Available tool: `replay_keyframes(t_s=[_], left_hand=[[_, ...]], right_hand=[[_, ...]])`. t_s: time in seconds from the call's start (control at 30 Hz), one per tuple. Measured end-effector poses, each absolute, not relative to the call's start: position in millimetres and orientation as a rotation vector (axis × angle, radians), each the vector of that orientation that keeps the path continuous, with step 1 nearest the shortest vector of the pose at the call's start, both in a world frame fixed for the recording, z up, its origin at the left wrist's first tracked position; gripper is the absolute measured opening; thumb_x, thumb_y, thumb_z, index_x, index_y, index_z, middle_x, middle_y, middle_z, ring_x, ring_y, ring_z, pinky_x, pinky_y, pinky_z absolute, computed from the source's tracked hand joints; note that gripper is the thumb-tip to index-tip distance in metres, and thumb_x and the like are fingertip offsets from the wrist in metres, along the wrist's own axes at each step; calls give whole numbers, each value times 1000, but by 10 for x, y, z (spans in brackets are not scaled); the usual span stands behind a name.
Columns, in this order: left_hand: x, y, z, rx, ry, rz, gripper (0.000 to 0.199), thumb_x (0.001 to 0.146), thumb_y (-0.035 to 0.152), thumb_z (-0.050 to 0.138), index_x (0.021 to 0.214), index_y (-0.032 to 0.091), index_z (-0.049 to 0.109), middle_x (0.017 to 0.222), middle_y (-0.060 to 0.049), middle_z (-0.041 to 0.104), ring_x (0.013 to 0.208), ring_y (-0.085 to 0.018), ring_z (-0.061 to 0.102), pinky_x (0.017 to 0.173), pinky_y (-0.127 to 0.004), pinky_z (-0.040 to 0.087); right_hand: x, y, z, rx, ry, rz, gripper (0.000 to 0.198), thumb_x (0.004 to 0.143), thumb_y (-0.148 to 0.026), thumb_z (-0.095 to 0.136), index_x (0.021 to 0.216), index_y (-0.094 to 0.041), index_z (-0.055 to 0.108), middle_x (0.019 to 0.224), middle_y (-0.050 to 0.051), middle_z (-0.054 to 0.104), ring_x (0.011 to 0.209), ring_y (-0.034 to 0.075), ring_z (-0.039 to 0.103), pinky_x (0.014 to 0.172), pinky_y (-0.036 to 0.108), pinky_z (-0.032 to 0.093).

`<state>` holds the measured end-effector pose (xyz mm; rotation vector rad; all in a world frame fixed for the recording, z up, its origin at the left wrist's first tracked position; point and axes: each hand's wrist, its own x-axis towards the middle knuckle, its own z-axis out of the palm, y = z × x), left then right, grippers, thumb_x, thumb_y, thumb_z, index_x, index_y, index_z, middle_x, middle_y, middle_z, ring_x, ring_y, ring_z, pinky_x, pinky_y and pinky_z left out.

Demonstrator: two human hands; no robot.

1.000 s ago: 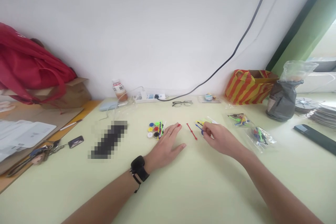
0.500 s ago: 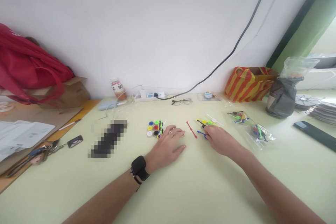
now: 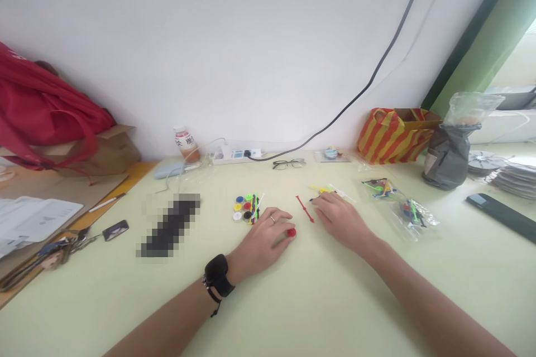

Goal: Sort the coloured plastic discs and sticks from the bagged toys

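Between the thumb and forefinger of my left hand is a small red disc, low over the table. My right hand is bent down over a group of coloured plastic pieces, its fingers close together and their tips mostly hidden. A yellow piece and a white stick show beyond its knuckles, and a dark tip juts out at its left. Between the hands lies a red double-ended arrow stick. Left of my left fingers sit several coloured discs beside a bunch of coloured sticks.
Clear bags of coloured parts lie at the right, near a dark phone. Along the wall are glasses, a power strip, a bottle and a striped bag. Keys lie at the left.
The red disc now shows at my left fingertips. My right hand has shifted slightly and flattened over the pieces, hiding the blue arrow and most of the black one that showed before.
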<state>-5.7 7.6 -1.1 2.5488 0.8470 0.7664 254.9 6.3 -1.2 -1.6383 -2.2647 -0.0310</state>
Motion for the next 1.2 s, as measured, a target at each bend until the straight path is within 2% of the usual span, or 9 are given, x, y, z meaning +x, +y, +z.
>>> replay_keyframes(t_s=[0.17,0.33,0.43,0.53,0.63,0.73,0.9,1.07,1.2], left_hand=[[-56,71,27,2436,825,781,11,96,26,66,106,26,72,120,-7,72,125,-28,57,106,-45,49],[-27,18,54,2110,871,824,6,92,25,70,97,22,69,95,-4,75,91,-20,69,85,-34,56],[0,8,37,1933,862,869,11,90,27,73,98,20,70,92,-4,76,84,-18,70,80,-31,57],[16,22,23,1798,867,893,16,89,31,76,97,18,72,94,-6,76,84,-18,71,80,-31,58],[13,46,24,1680,861,913,23,84,33,81,99,17,73,97,-8,77,86,-19,72,83,-32,59],[4,73,26,1591,852,920,30,82,32,84,104,16,74,101,-10,77,90,-20,73,87,-33,60],[4,107,1,1508,817,909,33,81,31,86,107,15,74,105,-11,77,95,-21,74,91,-35,60],[7,100,7,1483,794,932,33,83,30,83,111,14,75,110,-13,78,102,-24,74,96,-38,60],[-15,85,42,1470,732,968,33,86,28,78,116,15,74,113,-13,77,109,-26,73,100,-40,59]], right_hand=[[2354,-40,-16,-1486,-2337,-26,23,104,-19,44,94,-21,64,99,10,66,97,27,58,84,39,44],[2373,-52,-46,-1469,-2269,247,20,99,-18,51,80,-22,55,89,6,65,90,24,59,75,36,43],[2383,-63,-41,-1432,-2152,468,16,98,-19,51,82,-22,52,86,3,64,84,21,60,73,34,44],[2363,-65,1,-1339,-1972,728,13,99,-25,51,86,-23,52,83,1,64,74,18,58,67,32,45],[2345,-58,72,-1232,-1804,864,11,97,-33,58,99,-22,61,90,3,68,80,18,62,70,33,50],[2349,-52,138,-1202,-1693,901,28,92,-40,69,114,-24,68,94,4,71,85,20,66,75,35,53],[2349,-67,190,-1161,-1653,935,25,88,-47,75,85,-22,75,87,5,74,79,20,66,73,35,53],[2276,-133,216,-1060,-1572,1057,25,78,-45,86,81,-21,78,74,2,71,64,16,59,60,31,49],[2212,-191,225,-957,-1404,1279,26,71,-40,93,81,-21,79,77,2,73,70,17,66,66,31,54]])
